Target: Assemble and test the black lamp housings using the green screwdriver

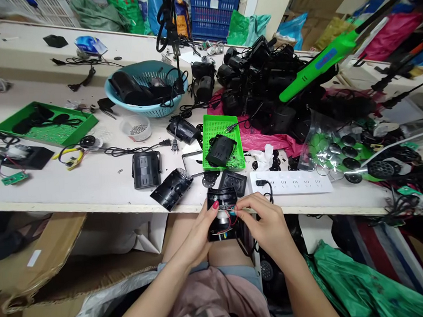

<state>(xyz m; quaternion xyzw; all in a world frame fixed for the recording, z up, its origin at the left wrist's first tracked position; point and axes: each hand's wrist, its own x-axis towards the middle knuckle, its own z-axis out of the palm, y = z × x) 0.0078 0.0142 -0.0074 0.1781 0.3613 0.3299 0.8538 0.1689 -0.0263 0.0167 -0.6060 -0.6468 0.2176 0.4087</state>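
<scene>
At the table's front edge, my left hand (201,232) grips an opened black plastic housing (221,196) from its left side, thumb on top. A silvery round motor-like part (222,218) and thin coloured wires (232,216) show inside it. My right hand (266,217) pinches at the housing's right side, its fingertips on the red and blue wires. Which wire it holds is too small to tell. Just beyond lie a black square part (233,182), a black half-shell (172,189) and another black housing (146,169).
Behind stand a green tray (206,151) with a black housing, a blue basket (148,112) and a bowl of screws (136,128). A white power strip (294,182) lies to the right. A green electric screwdriver (318,65) hangs above piled black devices (253,71).
</scene>
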